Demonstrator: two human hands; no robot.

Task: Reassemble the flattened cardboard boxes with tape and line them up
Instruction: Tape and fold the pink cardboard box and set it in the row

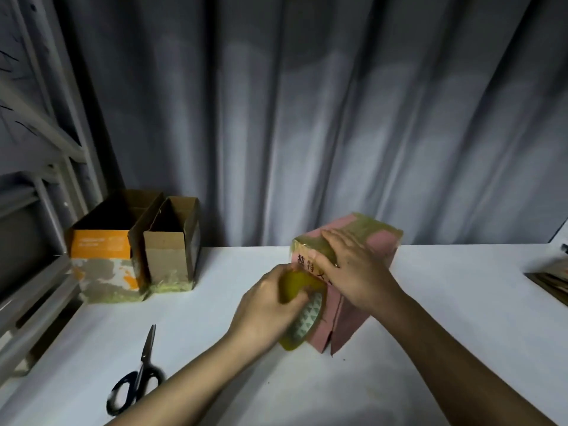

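A pink cardboard box (381, 241) with black printed characters stands upside down near the middle of the white table (461, 302), its taped bottom facing up and its flaps touching the table. My left hand (264, 312) grips a yellowish roll of tape (299, 312) pressed against the box's near left side. My right hand (350, 265) lies flat over the box's top near edge, fingers spread, pressing on the tape strip there. Two assembled boxes stand side by side at the back left: an orange and brown one (104, 250) and a plain brown one (172, 253), both open at the top.
Black-handled scissors (140, 376) lie on the table at the front left. Flattened cardboard (550, 278) shows at the right edge. A grey curtain (307, 118) hangs behind the table, and a metal frame (37, 186) stands to the left.
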